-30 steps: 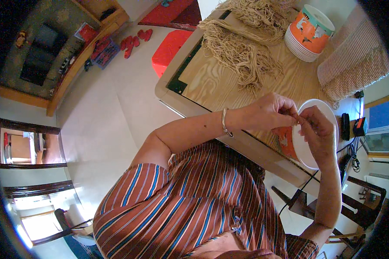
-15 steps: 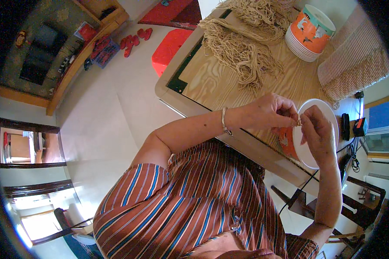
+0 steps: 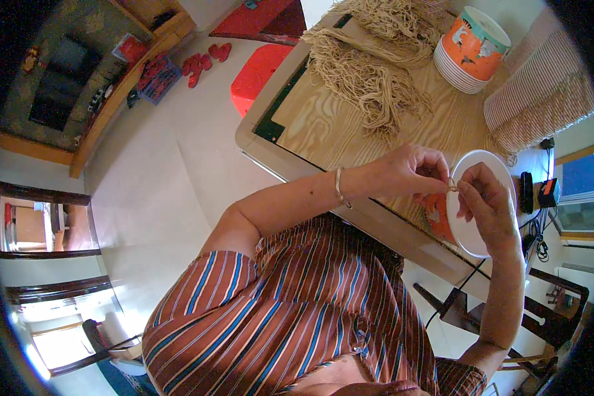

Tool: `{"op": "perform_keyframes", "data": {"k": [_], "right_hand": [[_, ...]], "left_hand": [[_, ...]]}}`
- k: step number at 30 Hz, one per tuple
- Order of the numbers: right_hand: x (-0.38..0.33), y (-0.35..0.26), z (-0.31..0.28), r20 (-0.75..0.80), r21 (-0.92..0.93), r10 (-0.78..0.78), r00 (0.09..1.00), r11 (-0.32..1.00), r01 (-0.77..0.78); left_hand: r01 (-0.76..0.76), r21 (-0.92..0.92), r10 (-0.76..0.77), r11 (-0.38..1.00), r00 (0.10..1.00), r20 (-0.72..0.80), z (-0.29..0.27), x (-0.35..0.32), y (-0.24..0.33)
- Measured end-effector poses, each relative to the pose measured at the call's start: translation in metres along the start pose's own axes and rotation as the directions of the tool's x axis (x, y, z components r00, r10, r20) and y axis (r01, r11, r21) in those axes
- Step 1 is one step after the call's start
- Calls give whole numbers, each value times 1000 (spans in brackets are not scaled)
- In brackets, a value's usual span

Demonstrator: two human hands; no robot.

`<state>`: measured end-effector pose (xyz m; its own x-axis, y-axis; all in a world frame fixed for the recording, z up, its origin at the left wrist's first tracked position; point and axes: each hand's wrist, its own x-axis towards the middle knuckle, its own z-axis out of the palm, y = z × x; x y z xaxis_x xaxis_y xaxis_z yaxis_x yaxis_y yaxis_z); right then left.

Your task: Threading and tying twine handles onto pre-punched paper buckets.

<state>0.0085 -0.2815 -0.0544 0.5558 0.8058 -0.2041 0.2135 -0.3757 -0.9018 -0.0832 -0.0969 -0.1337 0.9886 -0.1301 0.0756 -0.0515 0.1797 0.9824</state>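
My left hand (image 3: 416,173), with a bangle at its wrist, comes in from the left and pinches a short bit of beige yarn (image 3: 453,186). From the other side my right hand (image 3: 487,204) pinches the same bit between thumb and forefinger. The fingertips almost meet, and the yarn seems to form a small loop or knot there. Both hands are over an orange paper tub (image 3: 440,214) with a white inside; its contents are largely hidden. Farther back on the wood-grain table (image 3: 323,109) lies a tangled heap of beige yarn (image 3: 383,92).
A stack of orange and white tubs (image 3: 472,53) stands at the table's far right, beside striped fabric rolls (image 3: 538,92). Black cables (image 3: 540,234) and a small black box (image 3: 549,193) lie to the right. A red stool (image 3: 261,76) stands beyond the table's left edge.
Both hands stay over the tub, still pinching the yarn. The right hand has shifted and turned slightly, and the small loop between the fingertips shows more clearly.
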Motion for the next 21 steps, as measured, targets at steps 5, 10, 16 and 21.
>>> {"op": "perform_keyframes", "data": {"k": [5, 10, 16, 21], "right_hand": [[0, 7, -1, 4, -61, -112, 994, 992, 112], [-1, -5, 4, -30, -94, -112, 993, 990, 109], [-10, -10, 21, -114, -271, -168, 979, 953, 132], [-10, -13, 19, -127, -316, -155, 980, 943, 108]], "left_hand": [[-43, -37, 43, 998, 999, 2, 1, -5, -8], [-108, -105, 102, 989, 993, -55, 5, -7, -26], [-185, -11, 180, 983, 970, -165, 23, -18, -24], [-173, 288, 247, 942, 937, -246, 26, -24, -26]]}}
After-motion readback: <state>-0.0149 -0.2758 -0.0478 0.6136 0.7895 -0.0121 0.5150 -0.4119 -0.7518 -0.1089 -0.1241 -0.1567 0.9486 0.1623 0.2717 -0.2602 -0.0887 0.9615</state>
